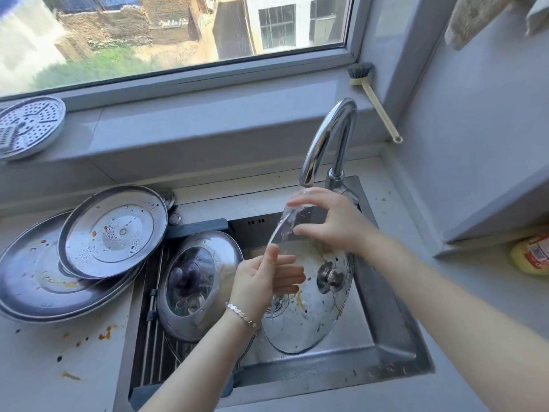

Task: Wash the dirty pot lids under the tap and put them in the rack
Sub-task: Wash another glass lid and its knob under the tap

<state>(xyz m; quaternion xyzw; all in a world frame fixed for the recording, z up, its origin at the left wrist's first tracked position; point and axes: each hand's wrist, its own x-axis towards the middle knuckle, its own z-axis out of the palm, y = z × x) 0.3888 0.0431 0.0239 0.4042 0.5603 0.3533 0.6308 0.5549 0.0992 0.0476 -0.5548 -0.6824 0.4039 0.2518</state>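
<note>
Two hands hold a stained clear glass pot lid with a steel knob (309, 316) tilted over the steel sink (392, 322) at centre right, its top edge just under the curved chrome tap (329, 138). The right hand (329, 221) grips the upper rim; the left hand (264, 281) pinches the left rim, thumb up, fingers across the glass. Left of centre, a steel-rimmed glass lid (196, 283) leans on the steel bar rack (151, 346); two soiled steel lids (113, 230) lie stacked on the counter at left.

2 bare forearms, left hand (261, 281), right hand (329, 221), silver chunky-link bracelet (242, 315) around left wrist
</note>
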